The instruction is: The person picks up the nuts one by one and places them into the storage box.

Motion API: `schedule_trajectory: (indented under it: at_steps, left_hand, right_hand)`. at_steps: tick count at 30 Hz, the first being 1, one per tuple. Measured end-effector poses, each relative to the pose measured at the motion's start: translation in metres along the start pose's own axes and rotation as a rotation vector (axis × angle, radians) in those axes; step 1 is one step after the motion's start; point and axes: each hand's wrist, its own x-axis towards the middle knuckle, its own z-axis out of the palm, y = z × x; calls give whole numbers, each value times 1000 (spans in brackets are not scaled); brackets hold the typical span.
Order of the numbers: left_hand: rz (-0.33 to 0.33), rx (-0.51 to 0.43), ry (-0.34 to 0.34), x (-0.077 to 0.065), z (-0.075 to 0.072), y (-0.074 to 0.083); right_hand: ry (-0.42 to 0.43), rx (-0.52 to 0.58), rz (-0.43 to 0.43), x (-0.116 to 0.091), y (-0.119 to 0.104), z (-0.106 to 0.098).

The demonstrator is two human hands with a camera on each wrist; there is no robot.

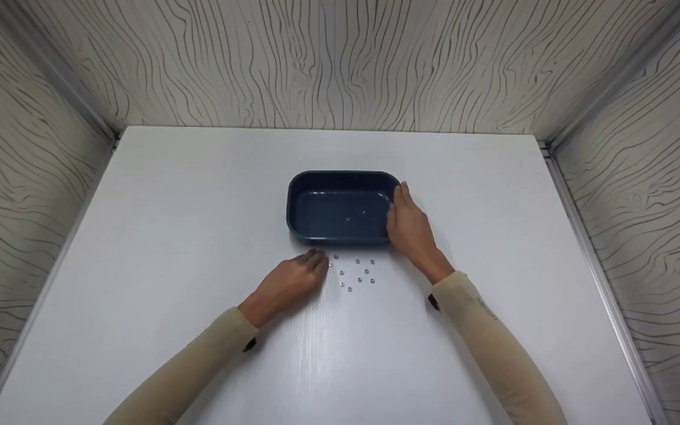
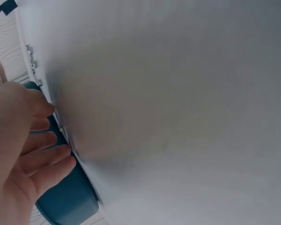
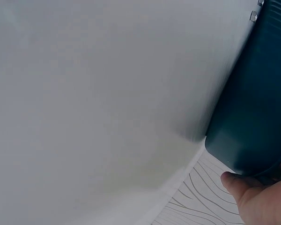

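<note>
A dark blue rectangular tub [image 1: 340,241] sits on the white table. My right hand [image 1: 409,227] grips its right end at the rim; the right wrist view shows the thumb [image 3: 234,183] against the outer wall. Two small metal nuts [image 1: 347,219] lie on the tub's floor. Several more nuts [image 1: 359,280] are scattered on the table in front of the tub. My left hand [image 1: 293,277] is at the left edge of these nuts, palm side down and fingertips low by the table. In the left wrist view its fingers [image 2: 49,157] are loosely extended, with the tub behind them.
The white table [image 1: 186,195] extends around the tub on all sides. Wood-patterned panels [image 1: 316,65] stand behind it and at both sides, with metal rails [image 1: 600,289] along the table's side edges.
</note>
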Motion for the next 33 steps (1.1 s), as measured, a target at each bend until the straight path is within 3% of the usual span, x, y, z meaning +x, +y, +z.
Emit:
schedule_trajectory:
  at_steps: [4, 12, 18, 25, 33]
  left_hand:
    - [20, 14, -6, 1, 2, 0]
    - [49, 133, 27, 3, 4, -1]
    - [93, 197, -5, 7, 1, -4]
    - [125, 167, -66, 12, -2, -7]
    - [149, 191, -26, 14, -1, -8]
  right_hand:
    - [-5, 10, 0, 0, 0, -2]
    - [-5, 6, -12, 1, 1, -3]
    - [3, 4, -21, 1, 0, -3]
    - [-1, 0, -14, 1, -2, -2]
    - [1, 3, -2, -1, -2, -1]
